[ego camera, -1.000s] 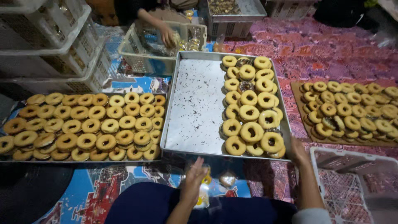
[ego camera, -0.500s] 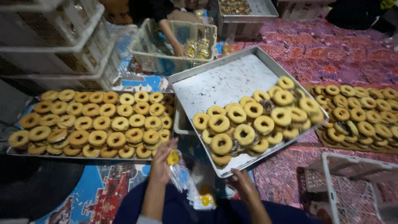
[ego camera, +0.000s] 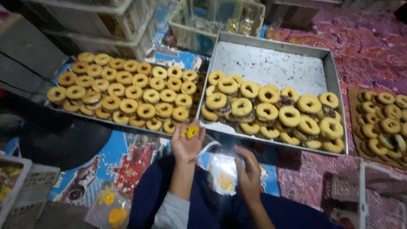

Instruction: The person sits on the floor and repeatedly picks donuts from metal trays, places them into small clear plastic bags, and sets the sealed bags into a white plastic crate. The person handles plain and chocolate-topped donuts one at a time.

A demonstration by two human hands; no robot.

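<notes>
My left hand (ego camera: 186,142) is raised palm up over my lap, pinching the top of a clear plastic bag that has a yellow print (ego camera: 189,131). My right hand (ego camera: 248,174) holds the lower part of the same clear bag (ego camera: 222,174) just in front of me. Right beyond both hands lies a metal tray (ego camera: 271,63), turned so its near half is packed with ring-shaped donuts (ego camera: 271,112), some chocolate-coated underneath; its far half is bare. I sit cross-legged in dark blue clothes.
A second tray full of donuts (ego camera: 127,91) lies to the left, a third board of donuts (ego camera: 383,123) at the right edge. White plastic crates (ego camera: 110,25) stand behind, another crate (ego camera: 381,199) at lower right. A spare printed bag (ego camera: 108,208) lies at lower left.
The middle tray has been turned, so the donuts now lie along its near side. My right hand left the tray edge and joined the left on the clear bag.
</notes>
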